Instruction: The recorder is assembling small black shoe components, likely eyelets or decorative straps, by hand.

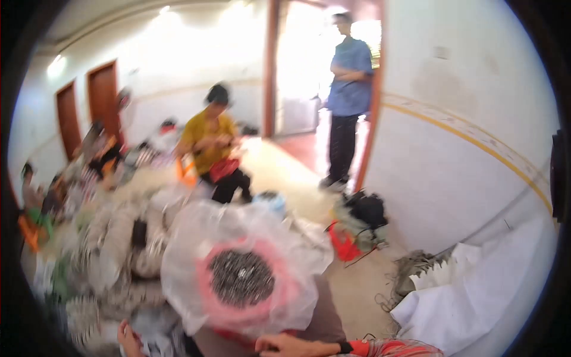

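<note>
Progress: hard to call from one blurred view. Pink basin [213,300] sits front and centre, just beyond the right hand, over a brown surface [330,309]. Clear plastic sheeting [184,268] spreads out around its rim. Inside: a heap of small dark shiny pieces [242,277], metal by the look of it. Heap is sizeable, so I'd judge plenty left to handle. Can't make out any finished item made from the pieces, so no done/left count.

Right hand [282,345] is at the bottom edge, just beside the basin's near side — fingers look bent, but can't tell if it's gripping or touching anything. Left hand [129,339] is low left next to piled grey-white bundles [107,250], fingers up; open or closed, can't tell. I see no piece in either hand.

Seated co-worker in yellow [208,131] has both hands together in front; what they hold is too blurred.

Labels: nothing readable — no brand or lettering I can make out on basin, sheeting or bundles.
</note>
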`<action>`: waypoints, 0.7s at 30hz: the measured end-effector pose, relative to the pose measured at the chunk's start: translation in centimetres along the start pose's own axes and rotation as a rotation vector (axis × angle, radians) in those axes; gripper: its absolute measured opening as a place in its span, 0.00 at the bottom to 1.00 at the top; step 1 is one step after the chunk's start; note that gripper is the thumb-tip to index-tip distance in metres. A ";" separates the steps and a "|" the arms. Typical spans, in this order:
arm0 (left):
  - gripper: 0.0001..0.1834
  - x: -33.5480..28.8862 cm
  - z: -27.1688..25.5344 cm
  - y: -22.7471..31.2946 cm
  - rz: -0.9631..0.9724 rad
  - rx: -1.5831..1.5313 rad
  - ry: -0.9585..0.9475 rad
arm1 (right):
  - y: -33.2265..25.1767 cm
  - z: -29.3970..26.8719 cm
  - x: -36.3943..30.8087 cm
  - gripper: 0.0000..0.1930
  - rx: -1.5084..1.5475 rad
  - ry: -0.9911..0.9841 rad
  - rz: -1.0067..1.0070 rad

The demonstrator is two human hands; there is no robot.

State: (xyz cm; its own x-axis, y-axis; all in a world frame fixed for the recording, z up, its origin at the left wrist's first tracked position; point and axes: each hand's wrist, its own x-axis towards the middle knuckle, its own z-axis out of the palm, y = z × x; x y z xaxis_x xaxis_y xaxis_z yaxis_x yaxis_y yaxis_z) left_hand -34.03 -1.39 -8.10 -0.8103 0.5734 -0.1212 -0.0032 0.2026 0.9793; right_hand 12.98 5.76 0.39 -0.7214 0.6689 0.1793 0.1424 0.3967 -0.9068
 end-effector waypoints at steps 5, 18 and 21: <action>0.18 -11.0 10.9 15.6 0.229 0.337 -0.642 | -0.5 -0.4 -0.8 0.09 0.074 0.032 0.035; 0.16 -5.7 17.7 11.0 0.355 0.516 -0.646 | 1.9 -5.3 -2.5 0.12 0.058 0.065 0.023; 0.15 -2.7 25.8 14.2 0.549 0.592 -0.698 | 2.4 -7.0 -2.1 0.12 -0.036 0.158 -0.005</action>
State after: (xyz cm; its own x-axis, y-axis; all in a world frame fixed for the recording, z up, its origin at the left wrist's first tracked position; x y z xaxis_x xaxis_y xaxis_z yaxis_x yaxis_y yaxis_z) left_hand -16.76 20.46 1.97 -0.0987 0.9931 0.0630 0.6976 0.0239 0.7161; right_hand 19.56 9.72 0.47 -0.6069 0.7565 0.2438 0.1660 0.4206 -0.8919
